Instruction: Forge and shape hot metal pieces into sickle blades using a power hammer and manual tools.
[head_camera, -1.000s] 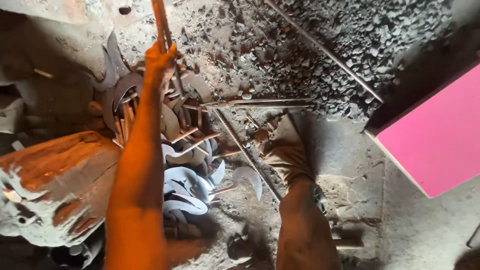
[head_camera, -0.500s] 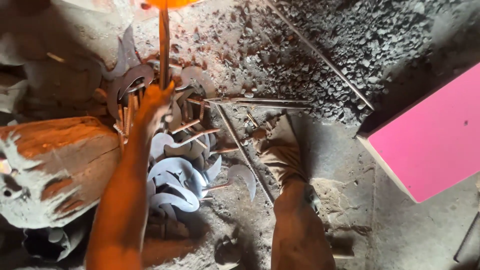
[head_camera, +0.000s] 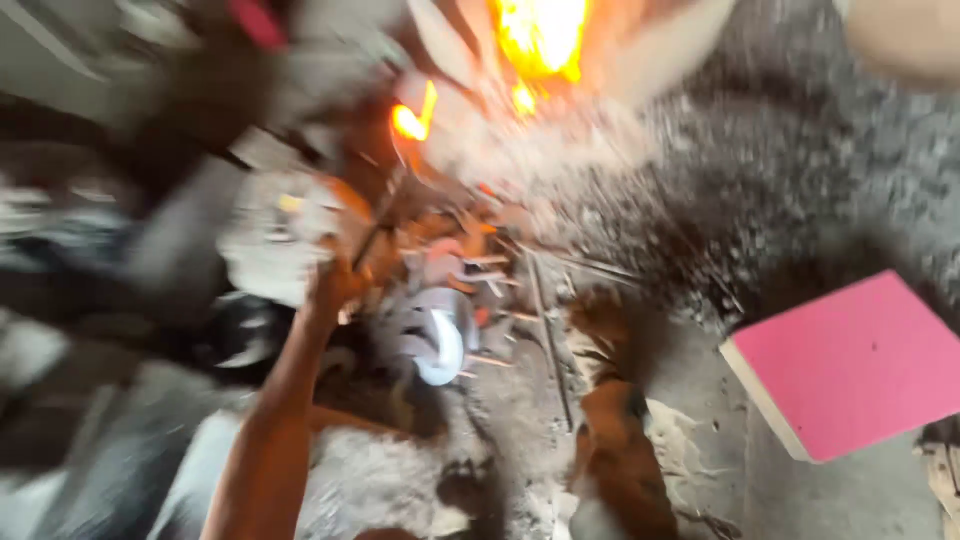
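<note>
The picture is strongly blurred. My left hand (head_camera: 335, 285) reaches up from the lower left and is closed around a thin metal rod (head_camera: 378, 225). The rod runs up and to the right to a glowing orange tip (head_camera: 410, 120), which sits just beside an open fire (head_camera: 540, 40) at the top. Below and to the right of the hand lies a heap of curved grey metal blades (head_camera: 440, 340) and thin rods. My right hand does not show. A leg and foot (head_camera: 620, 440) stretch along the ground at the bottom centre.
A flat pink board (head_camera: 850, 365) lies at the right. Dark coal or gravel (head_camera: 760, 150) covers the ground between the fire and the board. Blurred grey and dark shapes fill the left side.
The view has swung upward and blurred, bringing the fire into the top of the picture. My left hand still grips the rod, whose glowing tip now shows beside the flames.
</note>
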